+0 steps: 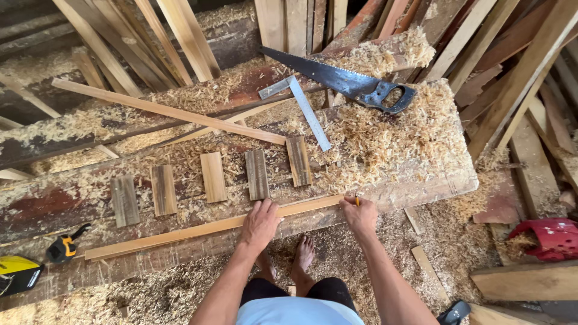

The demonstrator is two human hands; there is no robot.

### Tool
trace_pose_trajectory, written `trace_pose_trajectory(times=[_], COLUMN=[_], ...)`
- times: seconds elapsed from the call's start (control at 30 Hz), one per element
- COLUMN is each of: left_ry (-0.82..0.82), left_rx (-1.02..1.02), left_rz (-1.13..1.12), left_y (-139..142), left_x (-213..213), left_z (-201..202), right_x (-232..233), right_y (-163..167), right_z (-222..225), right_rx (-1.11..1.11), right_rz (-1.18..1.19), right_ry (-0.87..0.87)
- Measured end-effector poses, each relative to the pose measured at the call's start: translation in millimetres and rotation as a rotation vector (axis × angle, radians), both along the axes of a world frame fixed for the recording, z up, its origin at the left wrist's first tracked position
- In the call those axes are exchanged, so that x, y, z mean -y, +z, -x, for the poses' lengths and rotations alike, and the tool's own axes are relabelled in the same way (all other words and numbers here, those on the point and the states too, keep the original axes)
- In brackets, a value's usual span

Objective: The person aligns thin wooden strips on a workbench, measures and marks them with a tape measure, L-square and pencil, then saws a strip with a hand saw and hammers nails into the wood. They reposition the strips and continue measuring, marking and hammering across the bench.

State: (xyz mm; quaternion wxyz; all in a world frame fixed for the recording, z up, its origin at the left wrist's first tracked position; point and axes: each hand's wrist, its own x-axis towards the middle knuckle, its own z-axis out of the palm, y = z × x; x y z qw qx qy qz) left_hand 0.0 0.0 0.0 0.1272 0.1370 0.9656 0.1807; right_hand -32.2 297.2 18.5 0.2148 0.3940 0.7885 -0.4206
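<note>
A long thin wooden strip (180, 233) lies along the front edge of a shaving-covered workbench (433, 180). My left hand (260, 222) presses flat on the strip near its middle. My right hand (360, 215) holds a small pencil (357, 200) at the strip's right end, tip on the wood. Behind the strip, several short wooden blocks (213, 177) lie side by side in a row.
A handsaw (343, 80) and a metal try square (304, 105) lie at the back of the bench among shavings. Another long strip (168, 112) lies diagonally. A tape measure (63, 247) and a yellow tool (18, 272) sit at left. A red object (551, 238) is at right. Planks lean all around.
</note>
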Motion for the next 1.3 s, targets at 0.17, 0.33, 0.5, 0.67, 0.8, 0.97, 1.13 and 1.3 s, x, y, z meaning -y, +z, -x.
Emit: trace_pose_trajectory(times=[0.17, 0.33, 0.5, 0.67, 0.8, 0.97, 1.13, 1.3], left_ry=[-0.054, -0.154, 0.020, -0.217, -0.286, -0.300, -0.244, -0.279], left_rx=[0.029, 0.093, 0.295, -0.112, -0.208, -0.373, -0.389, -0.166], left_rz=[0.037, 0.040, -0.175, -0.085, 0.005, 0.020, -0.084, 0.023], left_y=[4.4, 25.0, 45.3, 18.2, -6.6, -3.3, 15.3, 19.8], left_x=[-1.0, 8.0, 3.2, -20.2, -21.8, -22.9, -17.5, -22.8], left_z=[-3.1, 12.5, 13.2, 16.4, 16.4, 16.9, 15.4, 23.4], right_x=[12.4, 29.2, 31.2, 33.1, 29.2, 21.8, 18.6, 26.2], right_y=[37.1, 38.9, 27.1, 24.2, 22.6, 10.0, 5.3, 10.8], right_z=[-2.4, 2.0, 4.0, 12.5, 15.4, 9.1, 2.4, 10.4], right_rx=[-0.003, -0.056, -0.036, 0.017, 0.012, 0.029, -0.163, 0.040], right_rz=[-0.070, -0.031, -0.042, -0.061, -0.045, -0.071, -0.201, -0.151], right_ry=[0.056, -0.054, -0.156, -0.185, -0.169, -0.150, 0.092, -0.066])
